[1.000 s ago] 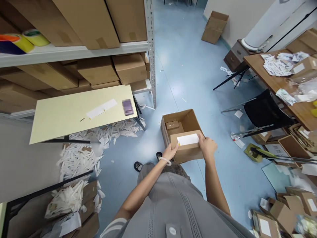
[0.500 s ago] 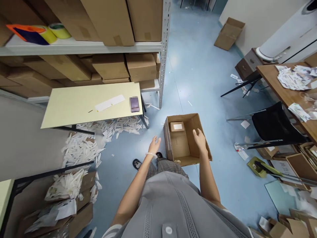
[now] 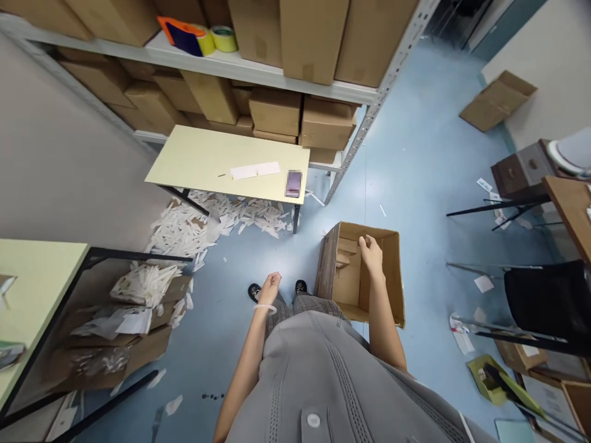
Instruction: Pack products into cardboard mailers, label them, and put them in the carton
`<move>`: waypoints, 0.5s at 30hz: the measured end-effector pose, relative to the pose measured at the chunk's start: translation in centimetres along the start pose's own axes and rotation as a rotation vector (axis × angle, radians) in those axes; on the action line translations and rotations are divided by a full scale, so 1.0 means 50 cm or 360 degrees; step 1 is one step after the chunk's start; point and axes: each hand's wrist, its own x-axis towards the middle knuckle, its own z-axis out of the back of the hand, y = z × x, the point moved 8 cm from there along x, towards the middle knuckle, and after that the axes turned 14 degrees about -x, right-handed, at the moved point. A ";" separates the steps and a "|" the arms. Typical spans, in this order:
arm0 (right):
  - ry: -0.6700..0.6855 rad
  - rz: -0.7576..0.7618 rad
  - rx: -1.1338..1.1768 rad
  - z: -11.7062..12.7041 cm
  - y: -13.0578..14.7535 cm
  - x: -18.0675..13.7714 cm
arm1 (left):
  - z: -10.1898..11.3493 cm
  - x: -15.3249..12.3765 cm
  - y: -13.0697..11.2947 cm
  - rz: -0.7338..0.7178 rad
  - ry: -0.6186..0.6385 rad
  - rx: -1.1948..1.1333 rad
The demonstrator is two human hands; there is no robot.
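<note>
A large open cardboard box (image 3: 392,277) stands on the floor in front of me, to the right of my feet. Over its opening is my right hand (image 3: 372,255), fingers loosely bent and apart, holding nothing. Inside, against the far left wall, lies a small carton (image 3: 342,259), partly in shadow. My left hand (image 3: 270,287) hangs above my shoes, left of the box and apart from it. Its fingers are curled together, with nothing visible in them. A pale bracelet (image 3: 265,308) circles that wrist.
A shelf (image 3: 258,71) packed with cartons stands ahead, behind a pale yellow table (image 3: 198,151) with paper strips and a purple item (image 3: 293,183). White paper scraps (image 3: 184,231) heap below. To the right are a black chair (image 3: 545,301) and a green dustpan (image 3: 487,378).
My view has turned left, so the shelf and table sit further right. My left hand has drawn back from beside the box and its fingers have curled in. My right hand stays over the box.
</note>
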 end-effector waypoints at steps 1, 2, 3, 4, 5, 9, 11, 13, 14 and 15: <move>0.0006 0.0055 0.0004 -0.009 0.028 -0.002 | 0.012 0.001 -0.008 -0.0027 -0.0013 -0.0047; 0.0015 0.0112 0.0007 -0.019 0.056 -0.006 | 0.026 0.002 -0.019 -0.0064 -0.0023 -0.0097; 0.0028 0.0166 0.0005 -0.030 0.083 -0.012 | 0.041 0.002 -0.035 -0.0109 -0.0034 -0.0147; 0.0042 0.0215 -0.0001 -0.042 0.108 -0.020 | 0.057 0.001 -0.054 -0.0159 -0.0042 -0.0194; 0.0058 0.0258 -0.0012 -0.055 0.131 -0.030 | 0.076 -0.001 -0.076 -0.0211 -0.0047 -0.0232; 0.0136 0.0390 -0.0057 -0.113 0.214 -0.074 | 0.174 -0.026 -0.180 -0.0425 -0.0085 -0.0322; 0.0178 0.0442 -0.0085 -0.147 0.253 -0.095 | 0.245 -0.046 -0.232 -0.0550 -0.0173 -0.0349; 0.0221 0.0492 -0.0121 -0.183 0.296 -0.114 | 0.329 -0.070 -0.274 -0.0684 -0.0300 -0.0385; 0.0239 0.0525 -0.0139 -0.202 0.321 -0.123 | 0.373 -0.083 -0.288 -0.0744 -0.0369 -0.0410; 0.0254 0.0569 -0.0154 -0.221 0.349 -0.133 | 0.420 -0.096 -0.298 -0.0793 -0.0442 -0.0440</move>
